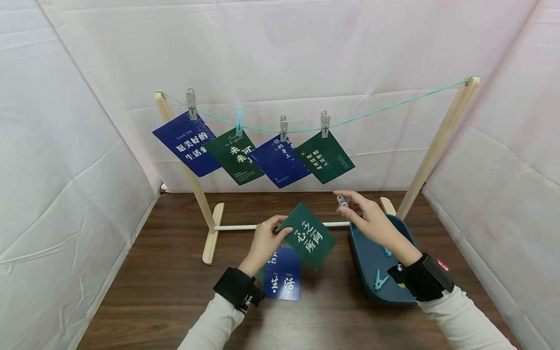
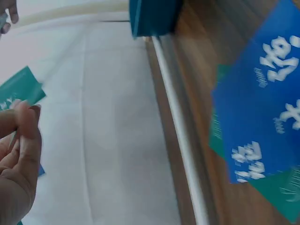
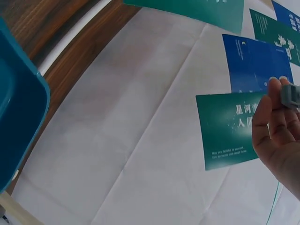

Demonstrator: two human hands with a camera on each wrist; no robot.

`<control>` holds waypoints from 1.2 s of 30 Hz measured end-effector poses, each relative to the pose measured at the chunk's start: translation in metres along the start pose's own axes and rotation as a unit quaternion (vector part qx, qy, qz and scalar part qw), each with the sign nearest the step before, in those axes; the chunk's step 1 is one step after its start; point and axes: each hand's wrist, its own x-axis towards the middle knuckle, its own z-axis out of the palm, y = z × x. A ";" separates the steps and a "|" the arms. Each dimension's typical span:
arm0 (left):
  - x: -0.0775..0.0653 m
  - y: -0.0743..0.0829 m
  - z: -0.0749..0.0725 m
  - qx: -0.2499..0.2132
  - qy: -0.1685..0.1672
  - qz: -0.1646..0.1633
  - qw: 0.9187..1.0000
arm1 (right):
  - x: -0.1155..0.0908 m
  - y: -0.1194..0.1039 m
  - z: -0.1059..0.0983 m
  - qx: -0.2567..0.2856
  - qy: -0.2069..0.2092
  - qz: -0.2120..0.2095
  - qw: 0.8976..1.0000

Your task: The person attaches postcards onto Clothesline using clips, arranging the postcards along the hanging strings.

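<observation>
My left hand pinches a green card by its left corner, between thumb and fingers, and holds it up over the table. A grey clothespin is held in the fingers of my right hand, to the right of that card; the right wrist view shows the clothespin at the fingertips. Behind the hands, four-cornered blue and green cards hang from a string, among them a blue card at the left end and a green card at the right, each clipped by a clothespin.
A wooden frame with a left post and right post carries the string; a white rod joins their feet. A blue card lies over green on the table. At right, a dark blue tray contains light blue clothespins.
</observation>
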 end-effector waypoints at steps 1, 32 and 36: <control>0.003 0.003 0.001 -0.011 -0.005 -0.001 1.000 | 0.001 0.000 -0.003 0.003 0.006 0.003 1.000; 0.138 0.124 0.041 -0.116 0.150 0.034 0.981 | 0.102 -0.023 -0.107 -0.054 0.286 0.038 0.956; 0.148 0.132 0.044 -0.102 0.163 0.026 0.981 | 0.119 -0.026 -0.113 -0.069 0.312 0.045 0.947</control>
